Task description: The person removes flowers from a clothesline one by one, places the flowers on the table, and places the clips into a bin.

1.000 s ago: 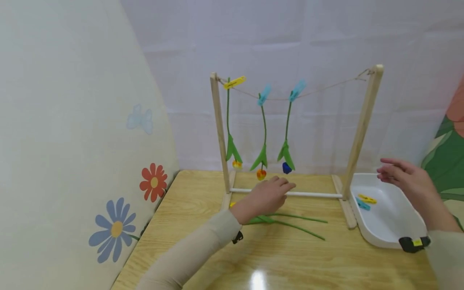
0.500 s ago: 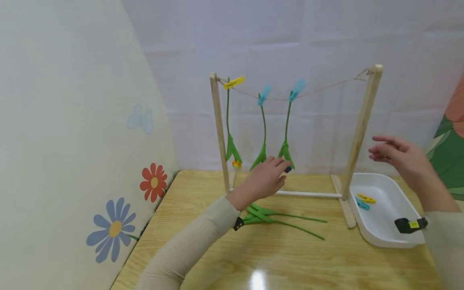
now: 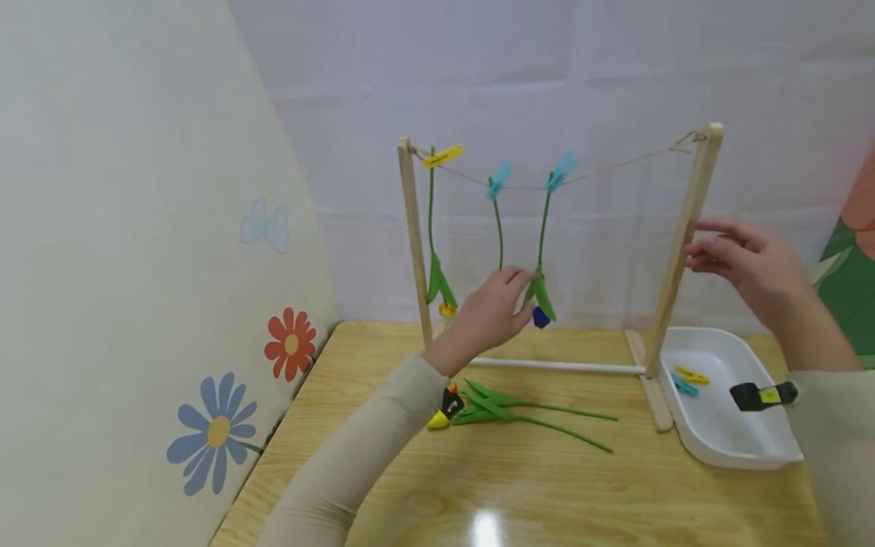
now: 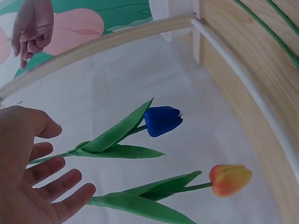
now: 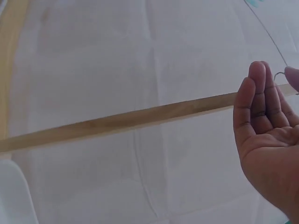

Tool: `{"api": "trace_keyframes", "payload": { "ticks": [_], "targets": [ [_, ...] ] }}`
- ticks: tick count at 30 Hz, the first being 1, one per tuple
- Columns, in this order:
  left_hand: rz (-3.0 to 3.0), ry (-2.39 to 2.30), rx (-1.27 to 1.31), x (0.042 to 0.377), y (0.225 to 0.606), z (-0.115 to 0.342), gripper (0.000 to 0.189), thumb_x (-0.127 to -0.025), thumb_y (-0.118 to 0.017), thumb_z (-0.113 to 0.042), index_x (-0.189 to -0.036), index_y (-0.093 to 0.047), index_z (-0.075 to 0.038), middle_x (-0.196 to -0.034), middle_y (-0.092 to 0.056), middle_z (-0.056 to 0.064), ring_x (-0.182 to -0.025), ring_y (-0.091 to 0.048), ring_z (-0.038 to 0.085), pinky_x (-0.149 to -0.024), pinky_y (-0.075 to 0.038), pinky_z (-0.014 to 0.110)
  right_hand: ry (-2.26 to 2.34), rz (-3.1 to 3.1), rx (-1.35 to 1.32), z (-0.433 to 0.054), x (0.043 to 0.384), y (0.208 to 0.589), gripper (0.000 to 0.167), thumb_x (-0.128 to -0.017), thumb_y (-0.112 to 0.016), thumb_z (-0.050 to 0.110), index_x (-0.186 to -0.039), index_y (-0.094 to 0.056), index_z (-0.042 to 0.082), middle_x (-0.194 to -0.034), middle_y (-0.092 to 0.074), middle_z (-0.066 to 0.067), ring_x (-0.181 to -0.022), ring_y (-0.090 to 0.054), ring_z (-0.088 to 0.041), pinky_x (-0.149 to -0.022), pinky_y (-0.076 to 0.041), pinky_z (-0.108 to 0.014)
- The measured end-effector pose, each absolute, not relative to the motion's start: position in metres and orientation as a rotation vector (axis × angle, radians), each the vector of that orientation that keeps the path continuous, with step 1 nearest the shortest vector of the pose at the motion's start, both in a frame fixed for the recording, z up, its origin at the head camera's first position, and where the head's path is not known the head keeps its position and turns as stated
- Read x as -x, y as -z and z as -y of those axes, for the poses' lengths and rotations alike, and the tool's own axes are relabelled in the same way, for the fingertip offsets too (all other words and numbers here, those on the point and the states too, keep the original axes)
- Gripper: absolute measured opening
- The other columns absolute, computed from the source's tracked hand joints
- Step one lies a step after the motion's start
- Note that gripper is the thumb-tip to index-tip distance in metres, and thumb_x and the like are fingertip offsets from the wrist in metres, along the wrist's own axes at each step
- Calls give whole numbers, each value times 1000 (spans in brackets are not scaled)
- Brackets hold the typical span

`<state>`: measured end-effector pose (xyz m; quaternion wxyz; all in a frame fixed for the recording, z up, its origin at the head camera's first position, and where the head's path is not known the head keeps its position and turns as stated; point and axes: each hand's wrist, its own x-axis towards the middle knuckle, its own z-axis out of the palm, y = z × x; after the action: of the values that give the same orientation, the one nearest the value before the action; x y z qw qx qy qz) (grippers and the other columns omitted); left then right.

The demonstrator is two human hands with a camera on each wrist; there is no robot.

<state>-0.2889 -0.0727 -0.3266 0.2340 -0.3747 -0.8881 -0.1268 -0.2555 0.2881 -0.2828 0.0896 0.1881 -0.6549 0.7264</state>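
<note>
Head down from a string hang three artificial tulips: a yellow-orange one under a yellow clothespin, another orange-yellow one under a light-blue clothespin, and a blue one under a second light-blue clothespin. My left hand is raised in front of the middle tulip, hiding its bloom in the head view. Its fingers are relaxed and spread close to the stems and leaves, gripping nothing. Loosely bent and holding nothing, my right hand hovers by the right wooden post.
More tulips lie on the wooden table, their green stems pointing right and a yellow bloom by my left wrist. A white tray at right holds a yellow clothespin and a blue one. A white bar joins the frame's feet.
My left hand has risen from above the loose tulips to the leaves of the hanging ones. My right hand has moved up and left from over the tray to the post.
</note>
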Motion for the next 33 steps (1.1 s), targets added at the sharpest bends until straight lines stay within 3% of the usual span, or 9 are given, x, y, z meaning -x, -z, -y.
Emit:
{"api": "trace_keyframes", "payload": {
  "ticks": [8, 19, 33],
  "targets": [
    [2487, 640, 931, 294, 312, 69, 49, -100, -63, -17, -145, -49, -3, -139, -57, 16, -125, -57, 28, -104, -51, 37, -2192, 1898, -604, -270, 259, 253, 28, -100, -63, 10, -127, -65, 5, -101, -74, -6, -92, -71, -16, -81, -59, -21],
    [2484, 877, 866, 296, 293, 60, 57, -100, -61, -18, -152, -40, -5, -151, -48, 13, -126, -56, 26, -102, -52, 36, -2045, 2073, -545, -244, 272, 223, 35, -98, -68, 21, -130, -63, 8, -106, -71, -3, -90, -69, -16, -80, -57, -18],
    [2474, 1227, 803, 311, 279, 52, 64, -100, -62, -18, -157, -33, -13, -152, -46, 15, -132, -54, 32, -101, -54, 38, -2146, 2028, -611, -216, 288, 199, 36, -97, -68, 18, -131, -61, 5, -102, -71, -6, -87, -70, -17, -79, -59, -21]
  ]
}}
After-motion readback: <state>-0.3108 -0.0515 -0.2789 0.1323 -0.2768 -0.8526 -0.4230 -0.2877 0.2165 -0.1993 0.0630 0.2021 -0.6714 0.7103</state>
